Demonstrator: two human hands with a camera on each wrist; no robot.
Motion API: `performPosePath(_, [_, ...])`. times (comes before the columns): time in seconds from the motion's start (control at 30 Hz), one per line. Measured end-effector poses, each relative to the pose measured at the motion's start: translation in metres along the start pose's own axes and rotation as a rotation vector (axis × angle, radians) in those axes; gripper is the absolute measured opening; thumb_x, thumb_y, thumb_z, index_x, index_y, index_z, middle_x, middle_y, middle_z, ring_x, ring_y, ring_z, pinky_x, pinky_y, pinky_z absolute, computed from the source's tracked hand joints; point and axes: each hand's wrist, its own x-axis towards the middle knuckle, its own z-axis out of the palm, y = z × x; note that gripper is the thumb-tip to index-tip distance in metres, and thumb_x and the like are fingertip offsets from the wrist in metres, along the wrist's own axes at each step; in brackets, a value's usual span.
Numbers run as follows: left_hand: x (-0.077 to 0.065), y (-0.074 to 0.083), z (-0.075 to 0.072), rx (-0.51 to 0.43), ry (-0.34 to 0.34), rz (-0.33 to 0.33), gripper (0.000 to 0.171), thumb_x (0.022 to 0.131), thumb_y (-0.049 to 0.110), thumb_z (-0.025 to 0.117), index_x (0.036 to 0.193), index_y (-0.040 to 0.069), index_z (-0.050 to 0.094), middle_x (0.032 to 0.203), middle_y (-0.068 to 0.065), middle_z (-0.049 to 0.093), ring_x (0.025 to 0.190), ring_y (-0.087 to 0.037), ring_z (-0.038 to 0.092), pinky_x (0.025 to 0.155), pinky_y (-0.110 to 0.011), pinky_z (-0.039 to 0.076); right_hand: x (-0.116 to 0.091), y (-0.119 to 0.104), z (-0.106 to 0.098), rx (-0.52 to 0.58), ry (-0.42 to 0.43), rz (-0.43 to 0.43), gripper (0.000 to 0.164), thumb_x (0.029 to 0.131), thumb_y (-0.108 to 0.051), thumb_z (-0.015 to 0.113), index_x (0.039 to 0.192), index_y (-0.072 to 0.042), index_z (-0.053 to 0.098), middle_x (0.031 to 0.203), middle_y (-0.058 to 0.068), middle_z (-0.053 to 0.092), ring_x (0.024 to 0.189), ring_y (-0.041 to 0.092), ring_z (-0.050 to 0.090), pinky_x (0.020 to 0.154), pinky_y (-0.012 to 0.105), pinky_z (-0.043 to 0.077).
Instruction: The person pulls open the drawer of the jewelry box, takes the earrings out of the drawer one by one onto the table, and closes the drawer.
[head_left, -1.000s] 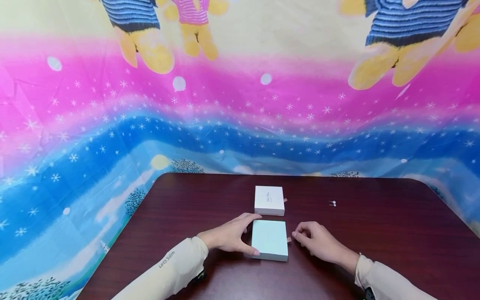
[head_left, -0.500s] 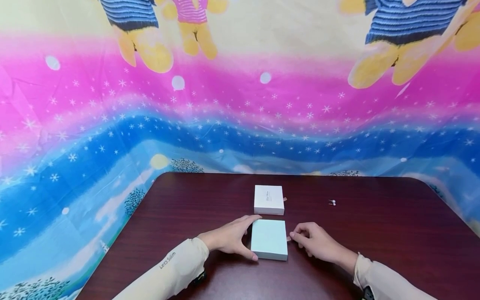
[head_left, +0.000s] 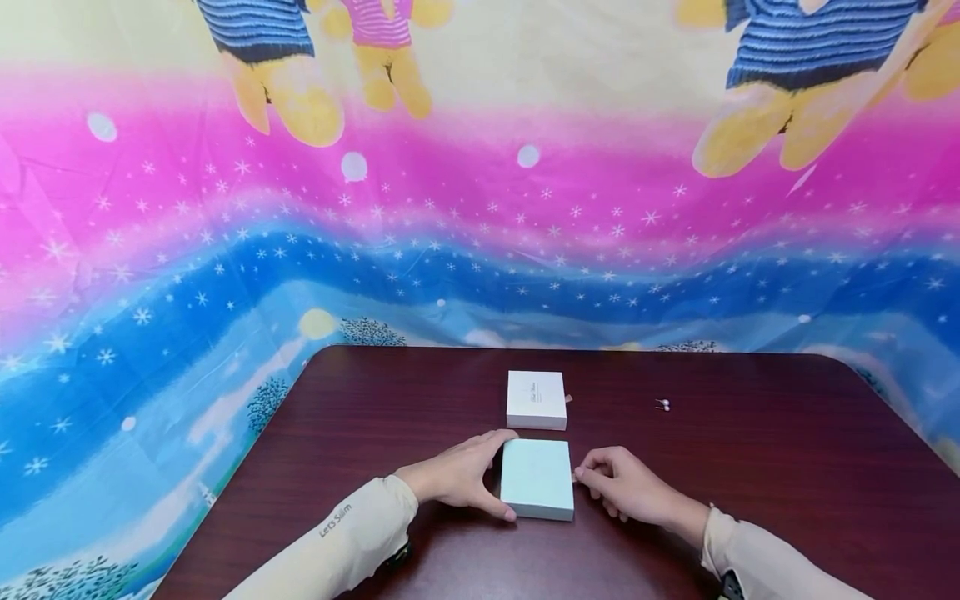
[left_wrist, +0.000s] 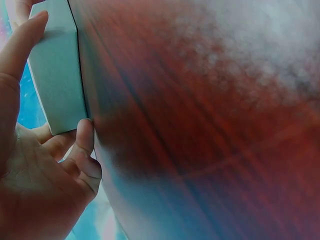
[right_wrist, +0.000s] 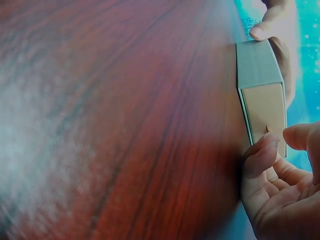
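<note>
A flat pale mint-green box (head_left: 536,477) lies on the dark wood table in front of the person. My left hand (head_left: 459,475) grips its left side, the thumb at the near corner and the fingers at the far one. On the right side, a tan inner drawer face (right_wrist: 262,107) shows within the box's sleeve in the right wrist view, looking shut. A small ribbon pull tab (right_wrist: 267,129) sticks out of that face. The curled fingertips of my right hand (head_left: 626,482) pinch at this tab and hide most of it.
Behind the green box stands a similar white box (head_left: 536,398) with dark lettering and its own ribbon tab. Two small pearl-like studs (head_left: 663,406) lie farther right on the table (head_left: 750,458). A printed cloth (head_left: 480,208) hangs beyond the table.
My right hand has moved slightly left, from just beside the ribbon tab onto it. The left hand keeps its hold, and the box lies nearly where it was.
</note>
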Motion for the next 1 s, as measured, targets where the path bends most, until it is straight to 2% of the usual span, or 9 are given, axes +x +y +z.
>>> performPosePath(0.27, [0.0000,-0.0001,-0.0001,0.000,0.000,-0.013,0.103,0.070,0.057,0.087,0.151,0.020,0.036,0.137,0.006,0.052,0.114,-0.008,0.054,0.098,-0.027,0.047,0.0018,0.0011,0.0008,0.002,-0.016,-0.018,0.027,0.104,-0.024,0.055,0.094,-0.001,0.064,0.070,0.005,0.057,0.046,0.010,0.048,0.040,0.027,0.042])
performPosePath(0.5, [-0.0018,0.0003,0.0003,-0.008,0.001,-0.015,0.101,0.070,0.056,0.088,0.149,0.022,0.036,0.136,0.006,0.052,0.116,-0.009,0.052,0.099,-0.028,0.047,0.0037,0.0046,0.0051,0.015,0.005,-0.015,0.024,0.104,-0.022,0.056,0.094,-0.002,0.066,0.069,0.003,0.057,0.044,0.008,0.045,0.039,0.023,0.038])
performPosePath(0.77, [-0.0009,0.0013,-0.0012,0.032,-0.012,-0.016,0.104,0.072,0.055,0.087,0.152,0.017,0.034,0.142,0.003,0.051,0.130,-0.013,0.047,0.110,-0.033,0.042,0.0023,0.0011,0.0075,0.037,0.018,-0.011,0.026,0.103,-0.020,0.056,0.087,0.000,0.064,0.066,0.000,0.055,0.043,0.007,0.043,0.039,0.021,0.036])
performPosePath(1.0, [0.0018,0.0064,-0.0022,0.057,-0.020,0.003,0.097,0.073,0.047,0.086,0.150,0.016,0.035,0.139,0.004,0.051,0.124,-0.009,0.048,0.108,-0.028,0.042,0.0017,0.0001,0.0094,0.029,0.041,0.006,0.026,0.101,-0.017,0.057,0.082,0.000,0.065,0.064,-0.001,0.054,0.043,0.006,0.042,0.039,0.020,0.036])
